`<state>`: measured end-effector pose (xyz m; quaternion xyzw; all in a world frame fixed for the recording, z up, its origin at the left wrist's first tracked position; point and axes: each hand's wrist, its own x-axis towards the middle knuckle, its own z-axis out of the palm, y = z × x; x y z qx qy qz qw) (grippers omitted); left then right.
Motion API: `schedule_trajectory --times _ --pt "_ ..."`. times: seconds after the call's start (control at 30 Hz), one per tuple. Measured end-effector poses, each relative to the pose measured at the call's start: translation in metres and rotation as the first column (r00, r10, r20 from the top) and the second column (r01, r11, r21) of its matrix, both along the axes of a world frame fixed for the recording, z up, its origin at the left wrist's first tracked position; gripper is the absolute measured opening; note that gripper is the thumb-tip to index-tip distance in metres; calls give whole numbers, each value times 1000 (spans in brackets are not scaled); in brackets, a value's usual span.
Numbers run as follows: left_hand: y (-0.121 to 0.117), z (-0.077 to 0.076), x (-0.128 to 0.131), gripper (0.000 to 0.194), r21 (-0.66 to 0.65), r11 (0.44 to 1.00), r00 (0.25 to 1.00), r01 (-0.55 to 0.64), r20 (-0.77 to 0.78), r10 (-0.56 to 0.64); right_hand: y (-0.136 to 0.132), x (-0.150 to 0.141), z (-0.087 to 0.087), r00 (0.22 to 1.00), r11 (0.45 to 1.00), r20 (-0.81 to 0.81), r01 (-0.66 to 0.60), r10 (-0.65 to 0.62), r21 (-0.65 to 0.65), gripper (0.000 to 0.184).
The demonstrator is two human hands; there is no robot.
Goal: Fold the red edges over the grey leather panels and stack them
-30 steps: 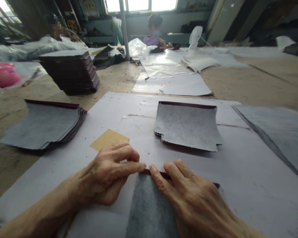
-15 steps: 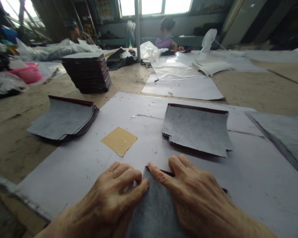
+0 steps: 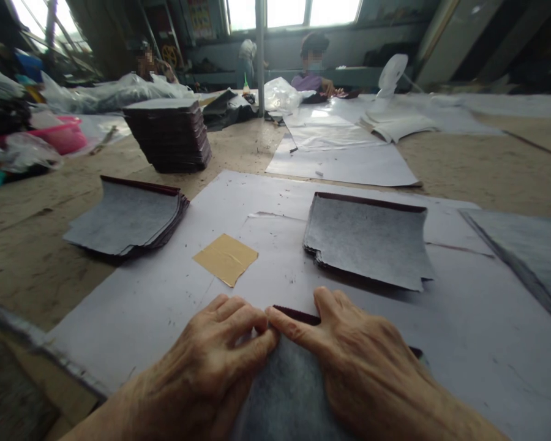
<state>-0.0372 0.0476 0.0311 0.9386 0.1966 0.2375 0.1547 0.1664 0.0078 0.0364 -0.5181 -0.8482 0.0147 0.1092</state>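
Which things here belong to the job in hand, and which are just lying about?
Likely the job:
gray maroon-edged piece, touched by left hand and right hand
left gray stack
right gray stack

Likely just lying about:
pink basin
white fan
crumpled plastic

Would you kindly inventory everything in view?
Table: 1, tan, underneath
Sheets: several, white, on table
Piece: 1, grey-maroon, front
Right stack: 1, grey-maroon, right
Left stack: 1, grey-maroon, left
Tall stack: 1, maroon, behind left stack
Flat stack: 1, grey, far right
Square: 1, tan, centre
Basin: 1, pink, back left
Bags: several, clear, back
Fan: 1, white, back right
Pole: 1, grey, back
People: 2, one purple-sleeved, back
Left hand: 1, bare, at piece
Right hand: 1, bare, on piece
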Motion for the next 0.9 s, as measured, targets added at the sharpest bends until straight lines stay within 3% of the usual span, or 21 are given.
schedule_trajectory --times 0.1,0.33,0.67,0.9 --pt "-1 -1 -1 31 6 1000 1000 -6 -15 6 -1 2 -1 999 1000 -34 4 -4 2 72" --pt "-1 -1 -1 29 10 1000 999 -24 -35 24 2 15 -6 959 998 -282 22 -38 -59 56" --pt "-2 2 2 27 39 999 999 -35 -35 37 -1 1 -3 999 999 -16 -32 32 -41 65" --pt "-3 2 2 26 34 999 999 -36 -37 37 -7 5 -9 997 993 -63 -36 44 116 50"
